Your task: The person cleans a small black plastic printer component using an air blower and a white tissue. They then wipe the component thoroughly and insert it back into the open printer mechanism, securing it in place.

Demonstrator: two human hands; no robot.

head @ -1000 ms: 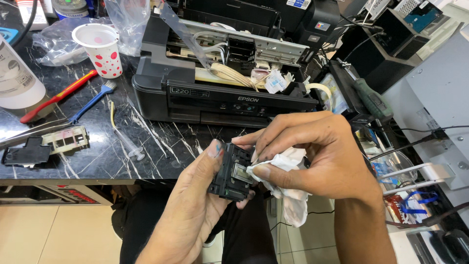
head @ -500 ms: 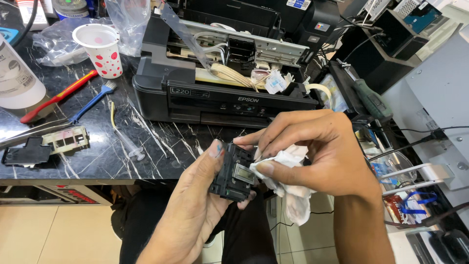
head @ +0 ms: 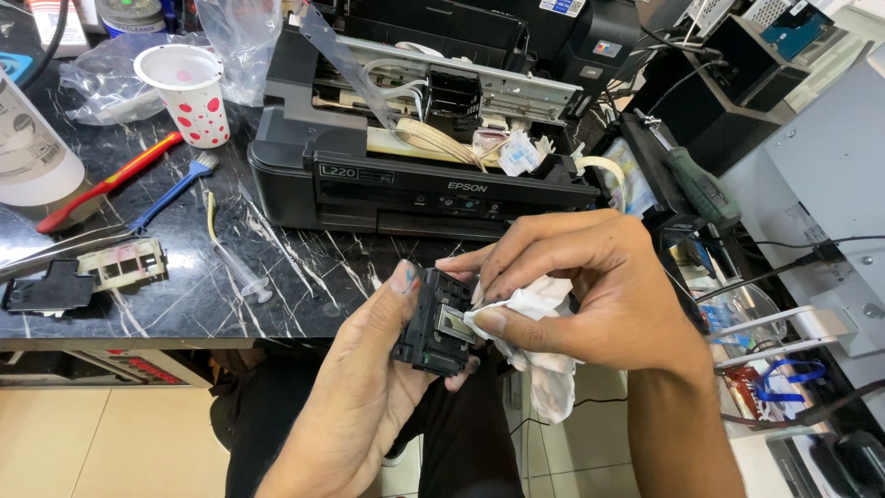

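I have the small black printer part cupped in my left hand, over my lap and just in front of the edge of the dark marble table; my thumb lies along its left side with the tip at the top corner and my other fingers close around it from behind, so it sits upright with its flat face turned to my right. My right hand comes in from that side, fingers curled and pinched on a crumpled white tissue, with the thumb pressing a fold of it against the pale metal plate on the part's face. So the part lies directly left of my right hand, touching the tissue, its long axis running roughly up and down in my palm. I think the loose tail of the tissue hangs free below my right hand, though its lower end blurs against the floor. Beyond my hands on the table stands the opened black printer, and further left a blue brush, a red-handled tool, a spotted paper cup and a clear syringe.
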